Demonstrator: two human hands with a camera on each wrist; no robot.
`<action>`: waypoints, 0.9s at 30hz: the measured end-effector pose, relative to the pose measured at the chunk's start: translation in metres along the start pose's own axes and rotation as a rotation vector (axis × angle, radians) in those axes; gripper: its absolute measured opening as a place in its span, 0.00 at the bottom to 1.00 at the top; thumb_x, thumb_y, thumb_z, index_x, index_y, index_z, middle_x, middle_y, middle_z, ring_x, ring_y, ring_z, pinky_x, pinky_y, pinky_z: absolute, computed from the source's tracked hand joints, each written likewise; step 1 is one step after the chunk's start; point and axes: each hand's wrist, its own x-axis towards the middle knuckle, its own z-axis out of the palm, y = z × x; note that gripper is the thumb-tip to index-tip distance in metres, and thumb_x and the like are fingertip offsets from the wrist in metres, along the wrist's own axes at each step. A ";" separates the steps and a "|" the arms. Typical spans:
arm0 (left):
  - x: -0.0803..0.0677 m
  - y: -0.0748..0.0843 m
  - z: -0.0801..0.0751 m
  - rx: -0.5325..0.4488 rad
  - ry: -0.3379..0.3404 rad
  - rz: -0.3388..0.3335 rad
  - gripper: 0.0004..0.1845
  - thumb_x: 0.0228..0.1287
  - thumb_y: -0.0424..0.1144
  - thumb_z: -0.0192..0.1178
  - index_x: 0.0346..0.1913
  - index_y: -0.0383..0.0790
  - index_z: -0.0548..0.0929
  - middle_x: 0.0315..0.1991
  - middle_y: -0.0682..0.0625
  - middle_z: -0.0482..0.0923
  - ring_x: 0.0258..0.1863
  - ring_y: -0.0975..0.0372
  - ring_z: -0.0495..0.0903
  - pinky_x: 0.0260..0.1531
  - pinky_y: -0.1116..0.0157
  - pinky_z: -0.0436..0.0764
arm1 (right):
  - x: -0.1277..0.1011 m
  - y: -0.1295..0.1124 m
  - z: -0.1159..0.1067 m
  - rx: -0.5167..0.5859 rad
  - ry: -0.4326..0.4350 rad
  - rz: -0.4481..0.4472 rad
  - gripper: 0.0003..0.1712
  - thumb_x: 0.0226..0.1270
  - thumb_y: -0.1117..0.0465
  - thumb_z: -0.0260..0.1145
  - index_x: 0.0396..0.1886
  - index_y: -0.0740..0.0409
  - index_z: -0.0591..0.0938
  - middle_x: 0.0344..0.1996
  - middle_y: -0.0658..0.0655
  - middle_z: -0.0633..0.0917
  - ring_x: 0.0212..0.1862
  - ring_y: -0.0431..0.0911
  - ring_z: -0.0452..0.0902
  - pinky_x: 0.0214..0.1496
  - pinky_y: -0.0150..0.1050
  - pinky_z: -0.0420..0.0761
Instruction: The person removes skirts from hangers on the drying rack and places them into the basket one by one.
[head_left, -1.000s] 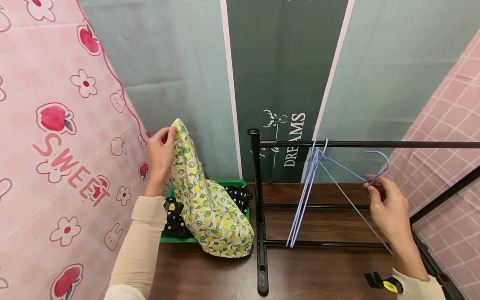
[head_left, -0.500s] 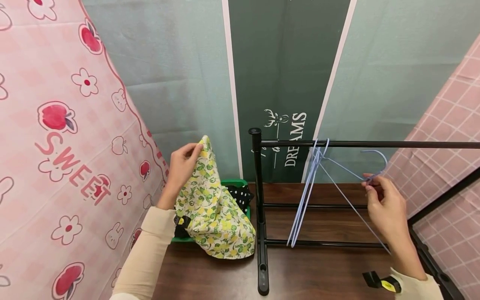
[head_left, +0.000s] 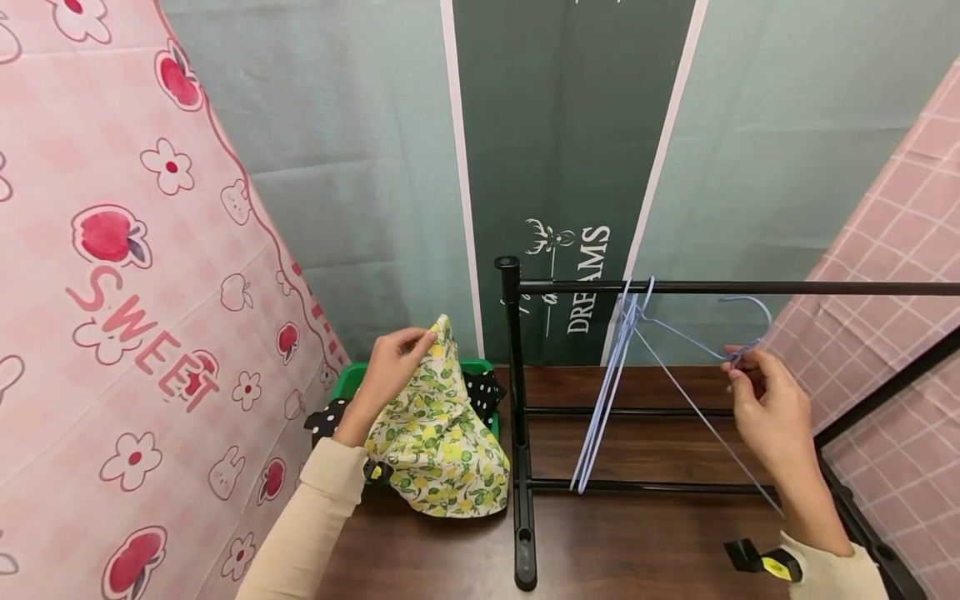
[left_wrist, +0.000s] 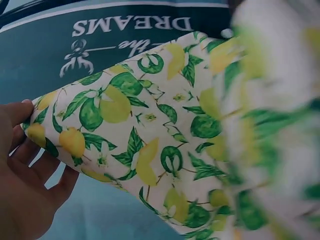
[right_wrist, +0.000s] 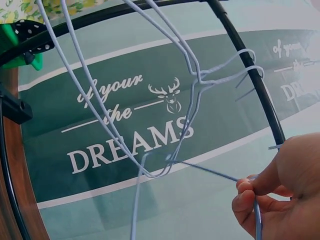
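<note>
A cloth with a lemon-and-leaf print (head_left: 453,467) drapes over the basket, its lower end spreading past the basket's front. My left hand (head_left: 393,362) pinches its top corner between thumb and fingers; the left wrist view shows the cloth (left_wrist: 145,125) stretching away from that pinch. Over by the rack, my right hand (head_left: 776,408) pinches a thin blue wire hanger (head_left: 693,340) just below its hook. The hook stands free above the fingers. In the right wrist view, thumb and fingertips close on the wire, and the right hand (right_wrist: 285,190) partly hides it.
Several more blue hangers (head_left: 603,400) hang bunched on the black rack's top bar (head_left: 825,288), near its left post (head_left: 517,375). A green basket (head_left: 351,382) beside the post holds black polka-dot cloth (head_left: 483,396). Printed curtains enclose the left, back and right.
My left hand has moved right and down with the cloth's corner, which now sits lower and closer to the rack. The right hand and its hanger have barely shifted.
</note>
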 end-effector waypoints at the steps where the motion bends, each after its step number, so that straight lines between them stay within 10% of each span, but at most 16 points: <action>1: -0.003 -0.001 0.003 0.000 -0.015 -0.008 0.15 0.82 0.47 0.60 0.54 0.42 0.92 0.43 0.45 0.91 0.38 0.57 0.85 0.43 0.57 0.83 | 0.000 0.001 -0.001 -0.011 -0.012 0.004 0.06 0.75 0.74 0.62 0.47 0.71 0.83 0.39 0.14 0.72 0.33 0.16 0.67 0.39 0.12 0.66; 10: -0.023 -0.014 0.029 -0.001 -0.217 -0.104 0.14 0.82 0.48 0.61 0.55 0.47 0.92 0.46 0.50 0.90 0.34 0.61 0.83 0.43 0.56 0.83 | 0.001 0.008 -0.006 -0.055 -0.033 0.021 0.09 0.74 0.73 0.61 0.47 0.66 0.86 0.38 0.11 0.71 0.33 0.13 0.66 0.38 0.14 0.63; 17: -0.035 -0.025 0.046 0.003 -0.392 -0.132 0.17 0.83 0.50 0.59 0.39 0.44 0.89 0.24 0.54 0.72 0.20 0.64 0.63 0.31 0.64 0.71 | 0.001 0.005 -0.014 -0.052 0.008 0.129 0.13 0.73 0.72 0.61 0.51 0.64 0.87 0.35 0.15 0.73 0.32 0.13 0.68 0.38 0.14 0.64; 27: -0.039 -0.022 0.058 0.037 -0.480 -0.153 0.20 0.82 0.58 0.57 0.56 0.49 0.91 0.43 0.51 0.89 0.34 0.67 0.80 0.41 0.62 0.81 | 0.001 0.003 -0.021 -0.061 0.046 0.151 0.10 0.74 0.70 0.61 0.48 0.67 0.85 0.34 0.17 0.72 0.33 0.11 0.68 0.41 0.12 0.64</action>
